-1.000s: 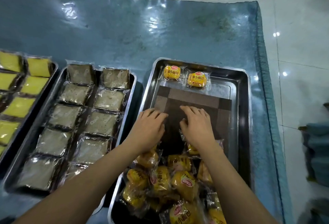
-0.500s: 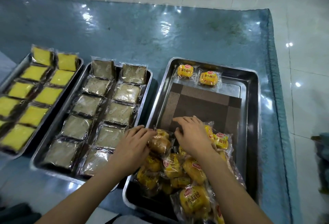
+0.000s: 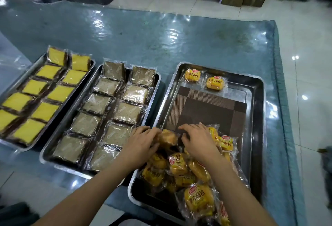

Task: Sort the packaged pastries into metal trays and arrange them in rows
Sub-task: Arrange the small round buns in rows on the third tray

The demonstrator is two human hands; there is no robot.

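A right metal tray [image 3: 256,110] holds a brown woven mat [image 3: 206,110]. Two packaged yellow buns [image 3: 192,75] lie side by side at its far end. A loose pile of packaged buns [image 3: 179,170] fills its near end. My left hand [image 3: 142,144] curls its fingers round one wrapped bun [image 3: 168,137] at the top of the pile. My right hand [image 3: 198,140] lies over the pile with fingers bent down onto the wrappers; what it holds is hidden.
A middle tray [image 3: 61,132] holds two rows of brown packaged cakes [image 3: 129,94]. A left tray [image 3: 84,72] holds two rows of yellow packaged cakes [image 3: 48,72]. All stand on a blue plastic-covered table [image 3: 161,37]. Tiled floor lies beyond its right edge.
Both hands drew back from the bare mat to the near pile. My left hand took hold of a bun. The camera view tilted up and left.
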